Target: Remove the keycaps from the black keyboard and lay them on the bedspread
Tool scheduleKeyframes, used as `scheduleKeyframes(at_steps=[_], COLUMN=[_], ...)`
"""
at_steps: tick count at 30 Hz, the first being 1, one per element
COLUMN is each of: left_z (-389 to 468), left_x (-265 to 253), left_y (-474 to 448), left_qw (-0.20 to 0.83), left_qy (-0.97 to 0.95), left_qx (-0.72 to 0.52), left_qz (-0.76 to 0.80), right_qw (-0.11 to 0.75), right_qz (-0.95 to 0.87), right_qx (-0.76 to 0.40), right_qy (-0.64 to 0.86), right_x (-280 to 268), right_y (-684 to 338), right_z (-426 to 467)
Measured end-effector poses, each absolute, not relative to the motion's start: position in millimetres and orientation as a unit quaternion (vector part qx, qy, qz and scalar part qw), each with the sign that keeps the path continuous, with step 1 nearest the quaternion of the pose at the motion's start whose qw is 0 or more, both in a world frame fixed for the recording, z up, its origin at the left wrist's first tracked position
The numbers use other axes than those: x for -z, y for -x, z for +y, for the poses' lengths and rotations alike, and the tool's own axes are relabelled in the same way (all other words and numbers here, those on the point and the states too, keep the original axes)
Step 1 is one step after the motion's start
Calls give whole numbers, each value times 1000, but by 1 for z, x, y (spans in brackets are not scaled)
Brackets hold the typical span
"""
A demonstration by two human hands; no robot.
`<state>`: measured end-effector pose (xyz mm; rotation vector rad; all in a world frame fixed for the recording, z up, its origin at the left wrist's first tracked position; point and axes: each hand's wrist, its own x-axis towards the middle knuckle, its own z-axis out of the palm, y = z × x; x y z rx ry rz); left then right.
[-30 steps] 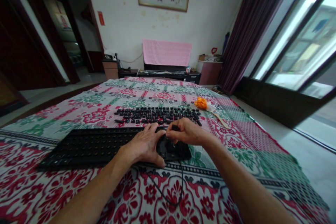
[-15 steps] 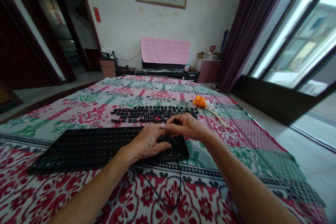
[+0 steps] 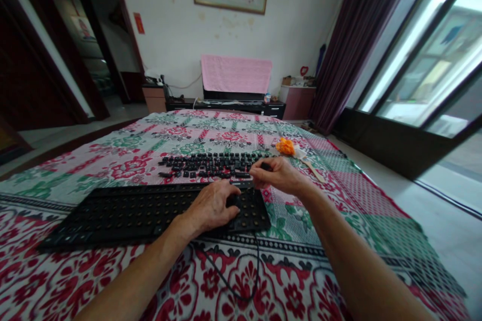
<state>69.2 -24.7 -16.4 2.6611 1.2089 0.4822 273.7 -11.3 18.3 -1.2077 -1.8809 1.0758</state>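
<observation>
A black keyboard lies at a slant on the tablecloth, its keycaps mostly off and rows of small pale key mounts showing. Over its right part rests my left hand, thumb and fingers apart, touching the keyboard. Just above the keyboard's back right edge is my right hand, fingers closed round a small black object; most of that object is hidden by the fingers. Loose black keycaps stand in rows behind the keyboard, some of them partly behind my right hand.
A black cable loops in front of the keyboard. To the right lie an orange crumpled thing and a pale-handled brush-like thing. The patterned tablecloth spreads under everything. A pink cloth drapes over something on the far cabinet.
My right hand has moved right and slightly up, away from my left hand, still closed on the black object. My left hand has shifted slightly left, its fingers more curled.
</observation>
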Motion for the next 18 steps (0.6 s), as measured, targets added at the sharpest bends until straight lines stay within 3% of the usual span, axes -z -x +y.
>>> scheduleKeyframes(at_steps=[7,18], left_z=[-27,-31], left_x=[8,12], left_y=[-72,-75], left_qw=[109,66], left_qy=[-890,-898], left_qx=[-133,-127], left_qz=[423,417], right_qw=[294,327], right_qz=[-735,-706], right_qx=[-356,-340], right_qy=[497,529], right_x=[-9,-18], right_y=[-285,-299], right_z=[-5,-6])
